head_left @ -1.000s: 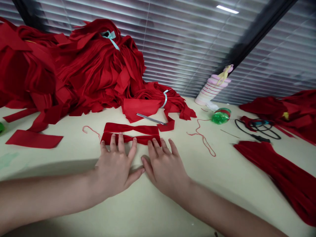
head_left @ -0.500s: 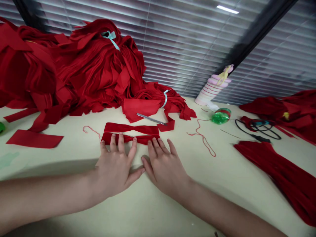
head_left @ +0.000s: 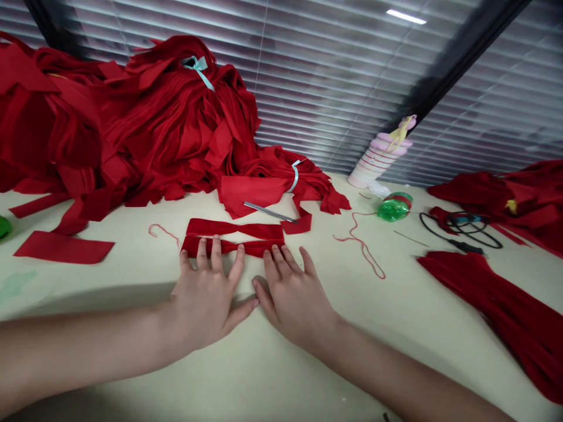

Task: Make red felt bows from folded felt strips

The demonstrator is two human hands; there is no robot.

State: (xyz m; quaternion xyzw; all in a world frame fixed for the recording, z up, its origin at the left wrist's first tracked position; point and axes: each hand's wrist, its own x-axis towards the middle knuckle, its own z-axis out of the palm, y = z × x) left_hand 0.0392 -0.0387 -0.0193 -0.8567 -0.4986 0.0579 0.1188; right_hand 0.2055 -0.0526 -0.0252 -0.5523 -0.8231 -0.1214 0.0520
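Two red ribbon bows, gathered at their middles, lie one behind the other on the pale table. My left hand (head_left: 206,296) is spread flat, its fingertips resting on the left half of the nearer bow (head_left: 231,246). On that bow's right end rest the fingertips of my right hand (head_left: 294,293), also flat and open. The two thumbs nearly meet in front of the bow. Just behind lies the farther bow (head_left: 235,228), touched by neither hand as far as I can see. Slim metal tweezers or a similar thin tool (head_left: 270,212) lie beyond it.
A big heap of red ribbon strips (head_left: 153,117) fills the back left. At left lies a loose red strip (head_left: 64,247). To the right are red thread (head_left: 363,252), a green spool (head_left: 394,207), a pink-white thread cone (head_left: 379,158), a black cord (head_left: 460,240) and more red fabric (head_left: 497,310).
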